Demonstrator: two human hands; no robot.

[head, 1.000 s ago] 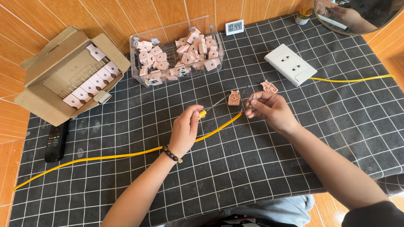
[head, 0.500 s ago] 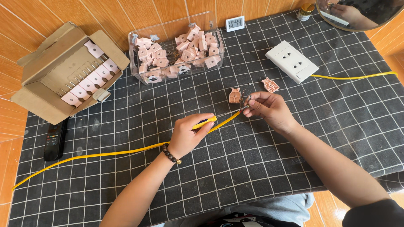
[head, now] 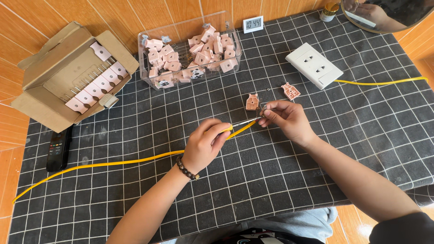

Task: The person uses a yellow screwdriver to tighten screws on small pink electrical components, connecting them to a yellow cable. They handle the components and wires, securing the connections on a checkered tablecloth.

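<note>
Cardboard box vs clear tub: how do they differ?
The cardboard box is brown and opaque with its flaps open; the clear tub is see-through and has no lid. In the box, pink parts stand in one neat row; in the tub they lie heaped. Both sit at the mat's far edge.

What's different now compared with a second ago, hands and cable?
The left hand has shifted its grip on the yellow cable, fingers now pinching nearer the stripped end. The right hand stays pinched at the bare wire tip. The two pink plug halves, white socket, clear bin and cardboard box have not moved.
</note>
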